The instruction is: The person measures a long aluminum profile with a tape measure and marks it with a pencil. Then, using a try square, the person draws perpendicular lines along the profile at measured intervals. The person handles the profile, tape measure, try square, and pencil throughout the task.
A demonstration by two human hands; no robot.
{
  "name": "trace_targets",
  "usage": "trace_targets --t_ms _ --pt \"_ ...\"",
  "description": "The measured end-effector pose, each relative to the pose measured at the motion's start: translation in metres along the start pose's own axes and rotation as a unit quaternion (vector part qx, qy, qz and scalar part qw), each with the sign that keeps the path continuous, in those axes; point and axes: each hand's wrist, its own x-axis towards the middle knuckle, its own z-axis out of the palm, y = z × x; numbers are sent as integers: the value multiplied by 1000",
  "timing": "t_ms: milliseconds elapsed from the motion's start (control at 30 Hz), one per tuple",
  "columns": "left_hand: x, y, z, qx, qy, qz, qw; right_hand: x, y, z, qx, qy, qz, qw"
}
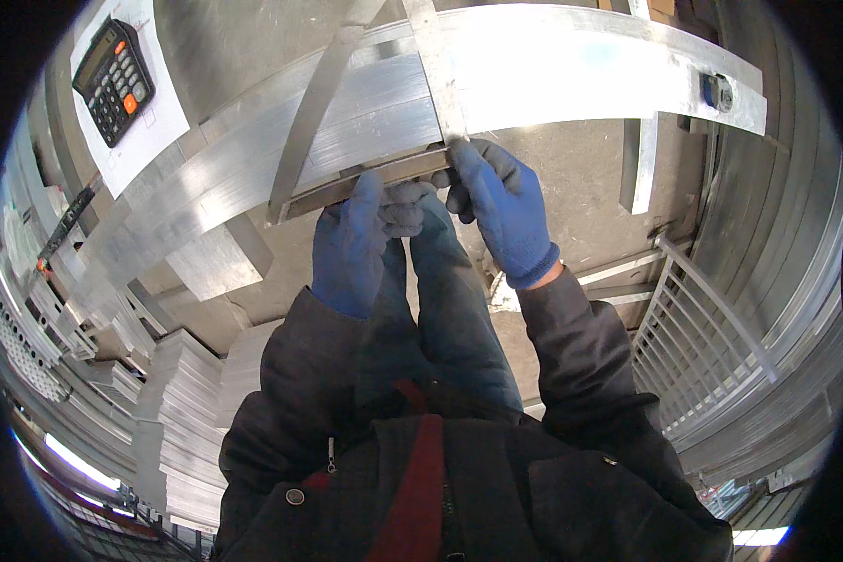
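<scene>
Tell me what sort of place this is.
Probably a metalworking shop or metal store: a long, shiny metal bar spans the upper view, a stack of pale grey pieces sits at lower left, and a ladder-like metal frame shows at the right.

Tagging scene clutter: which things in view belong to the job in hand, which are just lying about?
Likely in the job:
- metal bar, left hand and right hand on it
- two flat strips meeting it
- wide shiny beam beside it

Apparently lying about, untouched:
- calculator
- white paper under it
- barred frame, right
</scene>
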Motion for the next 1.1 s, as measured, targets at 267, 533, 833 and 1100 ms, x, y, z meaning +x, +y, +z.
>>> trace_targets --t_ms 267,533,833,1100 --pt "5 3 1 27 1 5 1000 5 -2 -2 -15 23 -12 1000" --pt "11 7 -6 27 7 3 1000 11 4 -10 -44 5 -44 998" --pt "14 10 -4 74 12 -22 997 8 2 -9 -23 29 -59 998" --pt "13 7 -4 16 -42 14 999 9 3 -13 -44 12 -62 997"
